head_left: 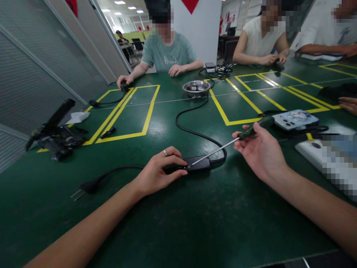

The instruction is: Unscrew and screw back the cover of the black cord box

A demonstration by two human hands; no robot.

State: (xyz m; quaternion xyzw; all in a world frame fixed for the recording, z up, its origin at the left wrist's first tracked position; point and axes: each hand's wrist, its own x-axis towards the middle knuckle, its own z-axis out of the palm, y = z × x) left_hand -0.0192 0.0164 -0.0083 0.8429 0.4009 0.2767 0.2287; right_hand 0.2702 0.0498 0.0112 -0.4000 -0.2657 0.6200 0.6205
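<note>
My left hand [161, 169] lies closed over one end of the black power adapter [201, 163], pinning it flat on the green surface [195, 223]. My right hand [258, 149] grips the screwdriver [220, 152] by its handle. The shaft slants down, its tip touching the adapter just beside my left fingertips. The adapter's cable [185, 128] loops toward a metal bowl [196, 88].

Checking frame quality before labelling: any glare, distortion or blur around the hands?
Head view: ceiling lights glare off the glossy green table beyond the black power adapter; wide-angle lens skews the yellow tape lines; left hand, right hand and thin metal-shafted screwdriver look sharp.
</note>
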